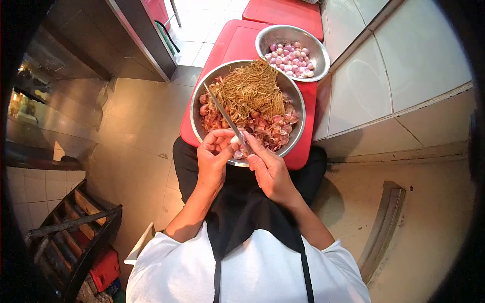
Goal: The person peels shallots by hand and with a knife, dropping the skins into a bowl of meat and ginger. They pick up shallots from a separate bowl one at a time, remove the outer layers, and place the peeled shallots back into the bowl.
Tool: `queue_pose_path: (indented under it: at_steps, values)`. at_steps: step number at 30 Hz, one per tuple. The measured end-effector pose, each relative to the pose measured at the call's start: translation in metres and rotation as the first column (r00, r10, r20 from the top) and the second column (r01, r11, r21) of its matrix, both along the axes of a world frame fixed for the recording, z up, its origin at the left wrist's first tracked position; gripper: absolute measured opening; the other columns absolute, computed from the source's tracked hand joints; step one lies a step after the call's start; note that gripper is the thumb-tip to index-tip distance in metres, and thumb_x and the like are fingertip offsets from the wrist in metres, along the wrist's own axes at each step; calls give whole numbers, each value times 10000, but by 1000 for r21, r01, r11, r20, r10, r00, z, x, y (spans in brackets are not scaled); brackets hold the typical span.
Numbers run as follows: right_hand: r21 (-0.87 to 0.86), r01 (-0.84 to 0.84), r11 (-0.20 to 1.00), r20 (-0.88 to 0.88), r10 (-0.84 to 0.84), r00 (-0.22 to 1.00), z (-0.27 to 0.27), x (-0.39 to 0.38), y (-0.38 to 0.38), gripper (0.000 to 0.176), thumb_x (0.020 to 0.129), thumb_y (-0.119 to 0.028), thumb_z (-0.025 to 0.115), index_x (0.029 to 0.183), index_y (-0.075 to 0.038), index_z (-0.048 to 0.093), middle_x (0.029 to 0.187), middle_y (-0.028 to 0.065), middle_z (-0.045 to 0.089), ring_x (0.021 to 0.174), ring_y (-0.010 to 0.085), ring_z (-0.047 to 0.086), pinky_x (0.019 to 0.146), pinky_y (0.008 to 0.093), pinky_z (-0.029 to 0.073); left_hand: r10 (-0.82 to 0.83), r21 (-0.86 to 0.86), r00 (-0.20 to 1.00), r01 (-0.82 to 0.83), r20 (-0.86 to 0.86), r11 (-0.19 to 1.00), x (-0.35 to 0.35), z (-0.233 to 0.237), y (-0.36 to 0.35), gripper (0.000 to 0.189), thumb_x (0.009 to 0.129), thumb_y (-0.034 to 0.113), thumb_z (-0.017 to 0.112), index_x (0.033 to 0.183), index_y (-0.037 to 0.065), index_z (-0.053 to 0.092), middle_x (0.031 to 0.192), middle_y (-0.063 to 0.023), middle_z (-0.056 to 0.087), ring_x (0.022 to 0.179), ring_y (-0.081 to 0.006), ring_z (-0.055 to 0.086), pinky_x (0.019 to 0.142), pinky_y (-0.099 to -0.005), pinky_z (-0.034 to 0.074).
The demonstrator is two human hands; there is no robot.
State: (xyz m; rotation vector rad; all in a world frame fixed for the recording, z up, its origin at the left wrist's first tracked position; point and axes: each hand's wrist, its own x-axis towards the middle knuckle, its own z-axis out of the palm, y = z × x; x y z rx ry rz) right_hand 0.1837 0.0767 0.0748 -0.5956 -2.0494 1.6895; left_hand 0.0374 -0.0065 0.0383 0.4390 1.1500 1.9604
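My left hand [211, 159] pinches a small pale shallot [235, 140] over the near rim of a large metal bowl [300, 111]. My right hand [273, 174] grips a knife [222, 108], its blade pointing up and left across the bowl and passing close beside the shallot. Inside the bowl lies a tangled heap of dry, straw-like roots or stalks [250, 88]. Reddish papery skins [268, 132] spread below it, and some unpeeled shallots [204, 109] show at the left. Behind, a smaller metal bowl [267, 36] holds many peeled pink-white shallots [293, 60].
Both bowls rest on a red plastic surface [227, 39], with another red one [298, 15] behind. A tiled wall [419, 60] runs along the right. To the left stand a metal cabinet [76, 40] and a dark slatted rack [70, 232].
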Motion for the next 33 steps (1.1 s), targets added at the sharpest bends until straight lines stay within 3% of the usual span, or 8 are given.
queue_pose_path:
  at_steps: [2, 6, 14, 17, 20, 23, 29, 33]
  values:
    - [-85, 9, 996, 6, -9, 1000, 0, 0, -2, 495, 1044, -124, 505, 1498, 42, 397, 1347, 246, 598, 1216, 305, 614, 1003, 357, 459, -15, -7, 999, 16, 41, 1000, 1, 4, 0, 270, 868, -51, 669, 1126, -4, 607, 1221, -151, 677, 1079, -166, 655, 948, -312, 516]
    - [-169, 35, 985, 42, -28, 999, 0, 1, -3, 496, 1059, -151, 494, 1513, 20, 393, 1230, 176, 649, 1003, 206, 633, 875, 315, 494, 41, -9, 999, -41, -36, 999, 8, 13, 6, 269, 880, -67, 694, 1134, -25, 616, 1071, -97, 720, 956, -125, 686, 856, -257, 546]
    - [-275, 61, 960, 53, -48, 997, 0, 2, -4, 494, 1074, -201, 490, 1529, -33, 400, 972, 36, 615, 735, 90, 506, 660, 241, 458, 14, -116, 969, -44, -247, 992, 3, 4, 1, 291, 933, 16, 700, 1214, -36, 645, 1063, -68, 721, 934, -97, 672, 821, -234, 541]
    - [-393, 99, 914, 63, -81, 995, -8, 3, 2, 501, 1079, -208, 479, 1545, -51, 380, 895, 13, 569, 675, 60, 464, 590, 211, 417, 51, -129, 968, -85, -245, 988, 4, 10, 3, 291, 952, 35, 682, 1232, -35, 646, 1078, -76, 721, 982, -101, 669, 851, -240, 539]
    - [-474, 97, 875, 78, -68, 995, 1, 4, 6, 513, 1083, -205, 465, 1560, -55, 350, 854, 4, 538, 635, 41, 430, 545, 191, 371, 38, -91, 997, -44, -71, 995, 2, 14, 7, 298, 948, 61, 693, 1223, -43, 644, 1121, -117, 722, 986, -143, 691, 892, -276, 551]
    - [-464, 91, 881, 132, -33, 991, 8, 4, 9, 532, 1083, -217, 459, 1569, -50, 324, 839, 7, 536, 629, 52, 442, 554, 204, 381, 19, -50, 999, -21, -40, 999, 0, 4, 8, 303, 942, 51, 697, 1225, -44, 643, 1135, -109, 718, 991, -144, 690, 898, -276, 555]
    - [-249, -22, 968, 125, 55, 991, 5, 3, 10, 551, 1051, -193, 495, 1553, -22, 342, 819, 33, 565, 676, 107, 504, 628, 260, 443, 21, -64, 966, -39, -257, 997, 0, -1, 4, 309, 908, -60, 688, 1213, -62, 637, 1239, -115, 645, 1063, -161, 665, 932, -279, 539]
    - [-268, -25, 963, 114, 57, 992, 12, 0, 8, 542, 1040, -171, 500, 1541, -17, 364, 842, 47, 588, 713, 115, 520, 654, 269, 454, 37, -25, 944, -48, -328, 999, 0, -6, 2, 314, 898, -75, 690, 1206, -75, 631, 1289, -114, 608, 1082, -160, 654, 923, -273, 538]
